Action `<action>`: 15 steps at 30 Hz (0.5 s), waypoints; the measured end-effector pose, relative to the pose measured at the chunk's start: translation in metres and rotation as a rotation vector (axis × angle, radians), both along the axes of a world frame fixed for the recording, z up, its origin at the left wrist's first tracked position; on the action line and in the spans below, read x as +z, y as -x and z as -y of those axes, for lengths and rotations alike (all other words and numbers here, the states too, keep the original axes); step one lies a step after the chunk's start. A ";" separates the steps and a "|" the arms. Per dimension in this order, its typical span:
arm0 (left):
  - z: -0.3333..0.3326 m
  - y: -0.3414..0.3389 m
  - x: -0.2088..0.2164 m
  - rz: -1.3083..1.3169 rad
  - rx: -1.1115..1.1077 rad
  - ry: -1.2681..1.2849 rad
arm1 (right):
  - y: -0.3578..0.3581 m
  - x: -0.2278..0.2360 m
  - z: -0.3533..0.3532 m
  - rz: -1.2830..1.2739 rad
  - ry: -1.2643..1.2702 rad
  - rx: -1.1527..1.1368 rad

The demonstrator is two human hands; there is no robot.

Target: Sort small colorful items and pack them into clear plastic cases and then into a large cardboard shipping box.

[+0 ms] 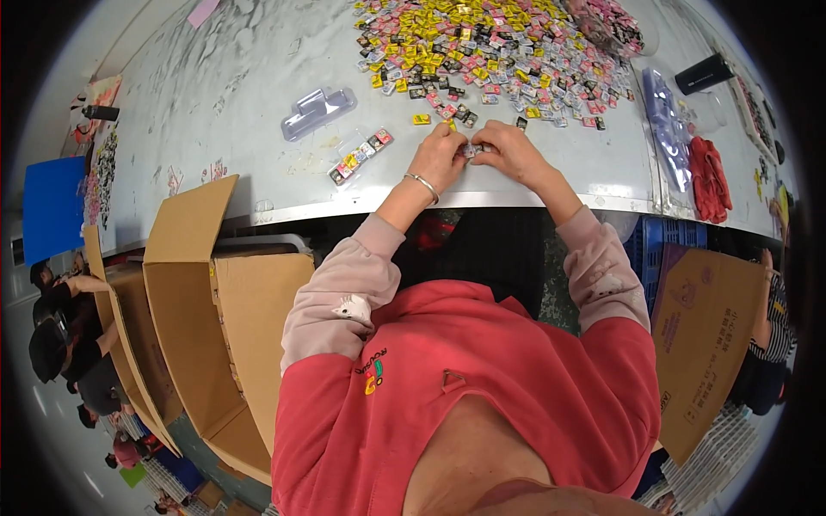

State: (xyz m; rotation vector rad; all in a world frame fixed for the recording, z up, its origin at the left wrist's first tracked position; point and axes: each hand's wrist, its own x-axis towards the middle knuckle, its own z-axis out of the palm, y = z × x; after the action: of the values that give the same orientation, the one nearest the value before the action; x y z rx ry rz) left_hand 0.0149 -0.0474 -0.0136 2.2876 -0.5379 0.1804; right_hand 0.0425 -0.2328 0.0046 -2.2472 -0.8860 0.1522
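At the table's near edge, my left hand (pixel 439 159) and my right hand (pixel 514 156) meet, fingertips pinched. Between them are small greyish pieces (pixel 471 150), partly hidden by the fingers. Just beyond my hands lie a few loose small pieces, among them a yellow one (pixel 421 119). A large pile (pixel 482 56) of yellow, pink, black and pale small rectangular pieces spreads farther back. Left of my left hand, a row of such pieces (pixel 360 156) sits in a clear plastic tray. Another clear moulded plastic tray (pixel 318 113) lies beyond it.
Clear plastic trays (pixel 667 129) are stacked at the right, near a red cloth (pixel 710 181) and a black cylinder (pixel 704 74). Open cardboard boxes (pixel 185 224) stand below the table on the left. A blue crate (pixel 662 241) and a carton (pixel 705 344) stand right. Other people are at the far left and right.
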 end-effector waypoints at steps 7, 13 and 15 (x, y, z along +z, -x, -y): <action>0.009 0.009 0.001 0.034 0.030 -0.028 | 0.006 0.002 0.007 -0.017 -0.084 -0.154; -0.092 0.024 0.035 0.103 0.236 0.028 | 0.002 -0.002 0.005 -0.284 -0.225 -0.241; -0.138 0.024 0.029 0.110 0.422 0.013 | -0.001 0.016 -0.020 -0.427 -0.290 -0.217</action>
State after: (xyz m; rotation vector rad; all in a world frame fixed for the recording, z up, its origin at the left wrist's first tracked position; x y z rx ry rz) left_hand -0.0089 0.0906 0.0159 2.3628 -0.0997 0.5155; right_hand 0.0439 -0.2131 0.0208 -1.9206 -0.4038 0.3628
